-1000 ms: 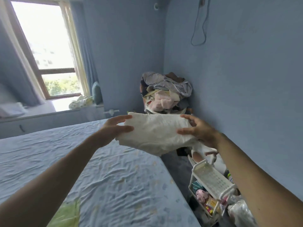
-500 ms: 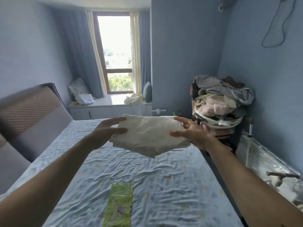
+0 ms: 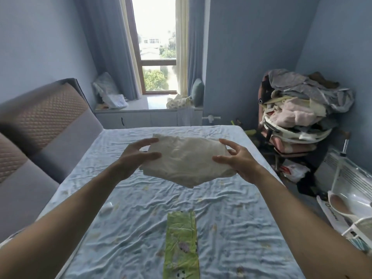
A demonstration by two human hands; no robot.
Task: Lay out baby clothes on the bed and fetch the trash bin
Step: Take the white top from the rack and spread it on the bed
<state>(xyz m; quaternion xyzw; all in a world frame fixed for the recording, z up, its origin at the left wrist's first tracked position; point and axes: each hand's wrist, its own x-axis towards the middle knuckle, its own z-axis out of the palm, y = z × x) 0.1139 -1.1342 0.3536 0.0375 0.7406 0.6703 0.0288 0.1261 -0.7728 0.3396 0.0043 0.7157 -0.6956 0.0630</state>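
A folded cream-white baby garment (image 3: 187, 160) is held in the air over the middle of the bed (image 3: 231, 228), which has a wrinkled light-blue sheet. My left hand (image 3: 136, 158) grips its left edge with thumb under and fingers over. My right hand (image 3: 235, 160) grips its right edge. A folded green patterned cloth (image 3: 181, 244) lies flat on the sheet near the bed's front edge. No trash bin is in view.
A padded headboard (image 3: 42, 121) runs along the bed's left side. A chair heaped with clothes (image 3: 298, 111) stands in the right corner. A white rack and baby tub (image 3: 346, 200) sit on the floor at right. A window seat (image 3: 149, 105) lies beyond the bed.
My view has swung left from the right wall to face the bed squarely. Both hands carried the white garment from beside the bed to above its middle, a little lower.
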